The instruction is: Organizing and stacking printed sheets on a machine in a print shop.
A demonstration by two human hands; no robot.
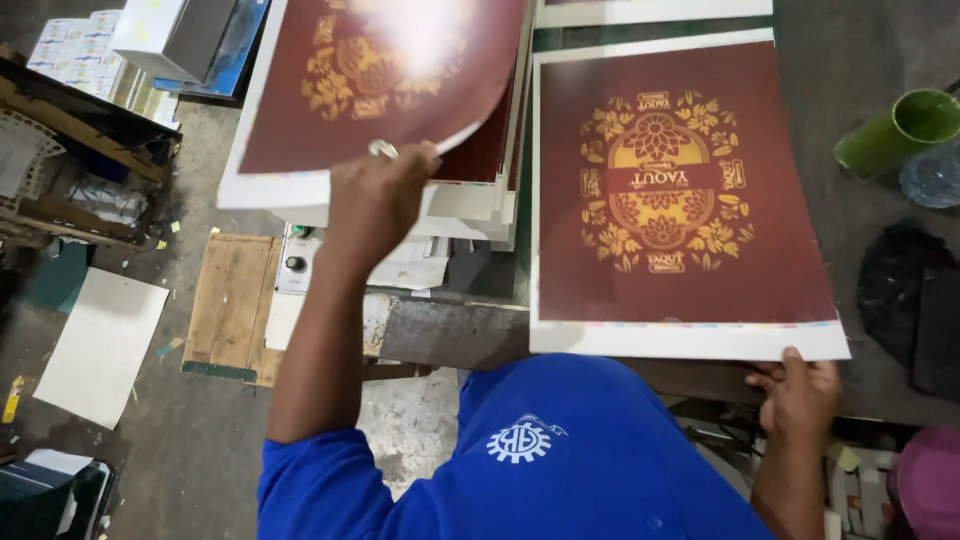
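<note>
My left hand [375, 200], with a ring on one finger, grips the near edge of a maroon printed sheet [370, 80] with a gold flower pattern. That sheet curls up off a stack of white-edged sheets [470, 205] at the left. My right hand [800, 395] holds the near right corner of a second maroon sheet [685, 190]. This one lies flat on the work table, thumb on its white margin. My blue shirt [540, 460] fills the lower middle.
A green cup [900, 125], a clear plastic bottle [932, 175] and a black bag [910, 300] lie at the right. On the floor at the left are a wooden board [235, 305], a white card [100, 345] and boxes [170, 35]. A small button panel [295, 255] sits under the stack.
</note>
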